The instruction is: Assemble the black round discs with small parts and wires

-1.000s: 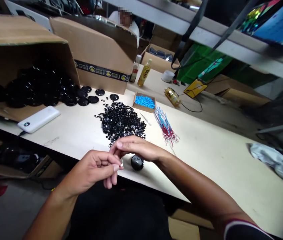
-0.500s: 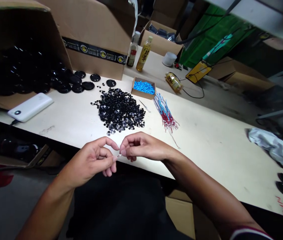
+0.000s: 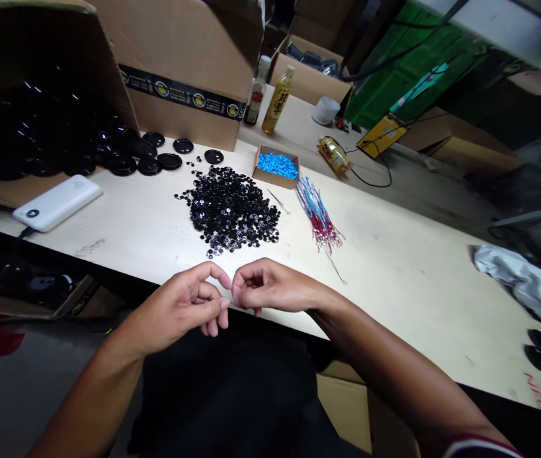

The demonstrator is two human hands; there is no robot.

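My left hand (image 3: pixel 194 302) and my right hand (image 3: pixel 270 286) meet fingertip to fingertip just over the front edge of the table. Each is closed in a pinch of thumb and fingers. Whatever lies between the fingertips is too small and too covered to name. Beyond them is a heap of small black round parts (image 3: pixel 232 210) with shiny bits among them. To the right of the heap lies a bundle of thin blue and red wires (image 3: pixel 318 216). A small cardboard box (image 3: pixel 277 181) of blue pieces stands behind, with tweezers (image 3: pixel 279 201) lying near it.
A white power bank (image 3: pixel 58 202) lies at the left on the table (image 3: pixel 394 273). Behind it, a large carton (image 3: pixel 184 114) holds black discs (image 3: pixel 36 140). Bottles (image 3: pixel 279 98), a white cup (image 3: pixel 326 111) and a yellow device (image 3: pixel 381 137) stand farther back. White cloth (image 3: pixel 528 286) lies at right.
My hands have shifted very slightly to the right and down in view, fingertips still together. A tiny pale piece between them showed before and is now hidden.
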